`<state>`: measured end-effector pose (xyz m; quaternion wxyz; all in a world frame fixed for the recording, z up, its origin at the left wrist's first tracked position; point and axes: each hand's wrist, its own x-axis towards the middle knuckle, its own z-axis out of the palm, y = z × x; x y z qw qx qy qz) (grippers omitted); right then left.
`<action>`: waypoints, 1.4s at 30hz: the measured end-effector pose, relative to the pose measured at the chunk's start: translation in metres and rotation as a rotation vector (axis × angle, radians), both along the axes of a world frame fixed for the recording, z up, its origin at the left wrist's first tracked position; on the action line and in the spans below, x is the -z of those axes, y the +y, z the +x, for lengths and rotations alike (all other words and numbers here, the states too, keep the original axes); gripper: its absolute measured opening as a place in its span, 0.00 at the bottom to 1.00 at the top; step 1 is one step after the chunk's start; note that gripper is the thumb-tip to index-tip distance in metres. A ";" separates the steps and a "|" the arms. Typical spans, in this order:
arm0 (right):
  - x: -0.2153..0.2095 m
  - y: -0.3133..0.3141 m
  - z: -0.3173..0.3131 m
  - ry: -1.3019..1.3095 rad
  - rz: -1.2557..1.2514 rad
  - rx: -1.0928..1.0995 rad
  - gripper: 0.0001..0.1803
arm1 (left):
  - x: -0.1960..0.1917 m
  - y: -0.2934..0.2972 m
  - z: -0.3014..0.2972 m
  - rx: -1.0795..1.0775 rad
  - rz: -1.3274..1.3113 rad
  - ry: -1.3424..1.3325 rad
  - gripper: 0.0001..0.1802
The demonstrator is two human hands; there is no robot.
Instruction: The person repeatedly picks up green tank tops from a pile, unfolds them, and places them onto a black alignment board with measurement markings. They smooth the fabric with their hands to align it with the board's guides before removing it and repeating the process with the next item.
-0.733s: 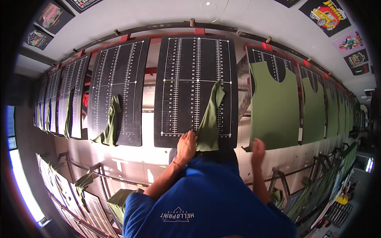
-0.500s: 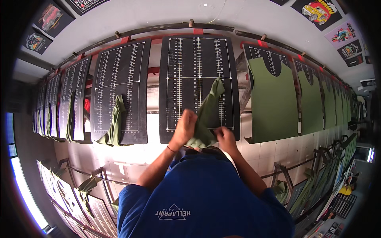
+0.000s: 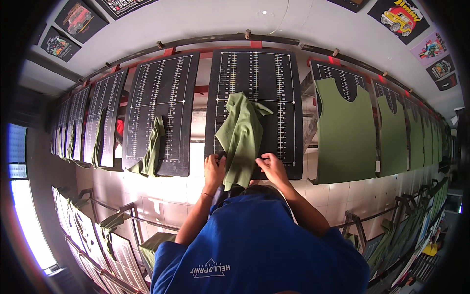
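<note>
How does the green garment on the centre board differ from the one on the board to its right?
The centre garment lies bunched and creased in a narrow strip, leaving most of its board bare; the right garment is pulled flat and smooth over its board, hiding all but the top. The left hand and right hand grip the centre one; nobody touches the right one. Both are olive green.

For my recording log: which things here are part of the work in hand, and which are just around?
In hand: left hand, right hand, crumpled green shirt, black ruled board under it.

Around: neighbouring board with draped shirt, dressed boards, wall posters.
</note>
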<state>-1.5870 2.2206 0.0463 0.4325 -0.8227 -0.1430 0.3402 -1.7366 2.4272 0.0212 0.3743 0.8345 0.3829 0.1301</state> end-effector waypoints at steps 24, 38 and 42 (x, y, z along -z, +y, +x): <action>-0.164 0.009 0.001 0.984 1.153 0.283 0.33 | -0.115 -0.006 0.059 0.404 -1.941 -0.760 0.41; -0.258 -0.018 0.058 0.453 1.626 0.155 0.25 | -0.282 0.083 0.062 0.296 -1.410 -0.968 0.22; -0.264 0.003 0.146 0.428 1.483 0.320 0.19 | -0.318 0.120 0.136 0.210 -1.305 -0.888 0.18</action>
